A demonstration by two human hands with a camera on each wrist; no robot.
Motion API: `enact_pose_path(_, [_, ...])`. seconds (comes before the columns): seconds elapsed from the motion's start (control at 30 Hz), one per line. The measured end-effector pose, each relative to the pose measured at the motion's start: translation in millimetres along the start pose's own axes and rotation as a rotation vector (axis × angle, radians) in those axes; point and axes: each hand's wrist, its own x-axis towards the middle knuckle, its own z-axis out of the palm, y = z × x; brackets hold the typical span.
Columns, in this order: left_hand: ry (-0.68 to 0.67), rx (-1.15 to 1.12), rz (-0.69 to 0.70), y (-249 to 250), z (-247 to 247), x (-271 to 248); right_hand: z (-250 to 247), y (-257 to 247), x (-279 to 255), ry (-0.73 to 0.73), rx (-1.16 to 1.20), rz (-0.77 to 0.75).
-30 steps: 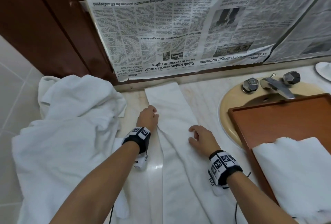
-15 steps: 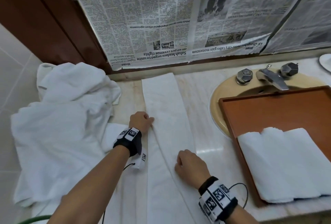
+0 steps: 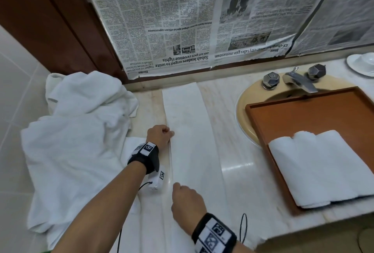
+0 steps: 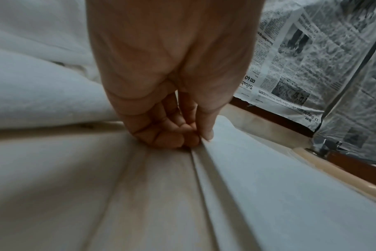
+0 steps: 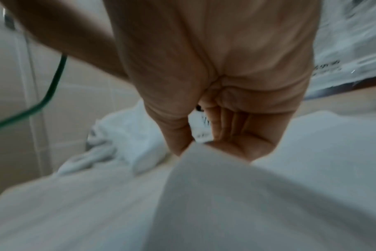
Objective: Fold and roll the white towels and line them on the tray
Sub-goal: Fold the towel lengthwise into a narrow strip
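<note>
left hand [image 3: 159,134] fingers pinch towel [image 3: 188,131] edge | right hand [image 3: 187,202] fingers pinch its near edge | tabletop [image 3: 232,131]

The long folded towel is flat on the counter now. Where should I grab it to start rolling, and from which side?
Probably at the near short end of the folded towel, coming from the counter's front edge. It lies as a narrow strip running away toward the newspaper, so rolling from there goes along its length. The left hand and right hand now pinch its left long edge, good only for folding.
</note>
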Motion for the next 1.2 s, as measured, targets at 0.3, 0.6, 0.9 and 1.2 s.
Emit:
enact_pose_path(0.3, [0.061,-0.024,0.014,-10.2,-1.5,-34.8,35.6,26.7,-37.0,0.143,0.177,-0.024])
enact_pose_path(0.6, [0.016,0.114,0.034,-35.1,24.8,-77.5,44.5,50.5,-48.1,0.067,0.223,-0.011])
enact_pose_path(0.9, [0.039,0.048,0.081,-39.2,24.8,-75.7,80.2,22.5,-77.0,0.124,-0.084,-0.060])
enact_pose_path(1.2, [0.040,0.040,0.057,-40.7,26.5,-85.5,94.8,13.4,-91.0,0.047,-0.140,-0.078])
